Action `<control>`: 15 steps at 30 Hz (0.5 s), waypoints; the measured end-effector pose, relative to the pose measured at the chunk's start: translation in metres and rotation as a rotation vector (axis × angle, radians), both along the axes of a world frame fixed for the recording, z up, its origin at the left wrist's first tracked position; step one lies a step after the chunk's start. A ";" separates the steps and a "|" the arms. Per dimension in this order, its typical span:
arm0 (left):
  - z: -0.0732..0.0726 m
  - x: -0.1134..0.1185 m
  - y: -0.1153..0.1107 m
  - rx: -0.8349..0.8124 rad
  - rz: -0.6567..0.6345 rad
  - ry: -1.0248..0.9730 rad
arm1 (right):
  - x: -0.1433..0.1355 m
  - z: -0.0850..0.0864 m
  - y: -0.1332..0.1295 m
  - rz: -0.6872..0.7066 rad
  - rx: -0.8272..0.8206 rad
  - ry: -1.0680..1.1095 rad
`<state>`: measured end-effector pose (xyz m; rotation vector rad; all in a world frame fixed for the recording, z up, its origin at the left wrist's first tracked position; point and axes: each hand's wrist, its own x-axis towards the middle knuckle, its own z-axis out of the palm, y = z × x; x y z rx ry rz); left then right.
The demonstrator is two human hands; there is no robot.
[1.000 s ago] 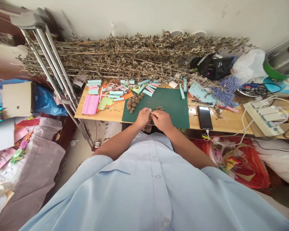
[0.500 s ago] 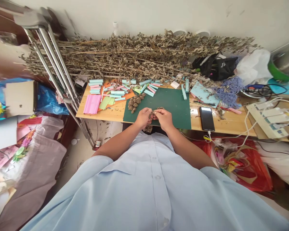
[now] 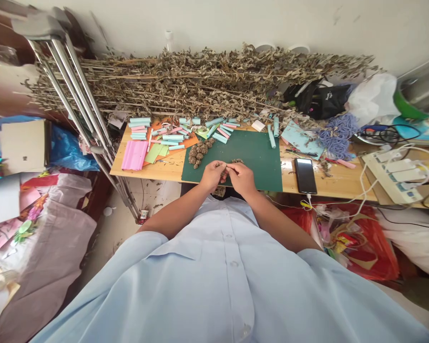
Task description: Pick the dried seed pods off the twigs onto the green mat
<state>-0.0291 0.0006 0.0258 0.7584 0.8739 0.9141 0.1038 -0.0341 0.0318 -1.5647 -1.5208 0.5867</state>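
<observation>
My left hand (image 3: 213, 175) and my right hand (image 3: 242, 179) meet at the front edge of a green cutting mat (image 3: 259, 152). Their fingers are closed and pinch a small bit of dried leaves (image 3: 224, 176), mostly covered by the fingers. Just beyond my right hand lies a small brown clump (image 3: 237, 161), partly hidden by the knuckles. To the left on the mat sits a pile of dried leaf balls (image 3: 199, 153). Blue and pink paper rolls (image 3: 172, 137) are gathered along the mat's back left.
Long bundles of dried leafy stalks (image 3: 186, 78) line the wall. A phone (image 3: 306, 175) on a cable and a power strip (image 3: 393, 174) lie to the right, near blue cord (image 3: 339, 136). Metal crutches (image 3: 78, 95) lean at the left. Pink paper (image 3: 134, 155) lies on the wooden table (image 3: 123, 166).
My fingertips have drawn closer together, and the leaves between them show less. My right hand has shifted slightly left, with more of the clump behind it showing. The view has shifted slightly.
</observation>
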 end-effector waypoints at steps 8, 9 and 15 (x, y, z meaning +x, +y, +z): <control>-0.006 0.001 0.002 -0.008 -0.043 0.088 | 0.006 -0.002 0.005 0.139 0.067 -0.304; -0.006 0.002 0.002 -0.007 -0.042 0.109 | 0.005 -0.002 0.005 0.140 0.067 -0.325; -0.003 0.002 0.002 -0.011 -0.037 0.104 | 0.000 -0.005 0.009 -0.028 -0.093 0.063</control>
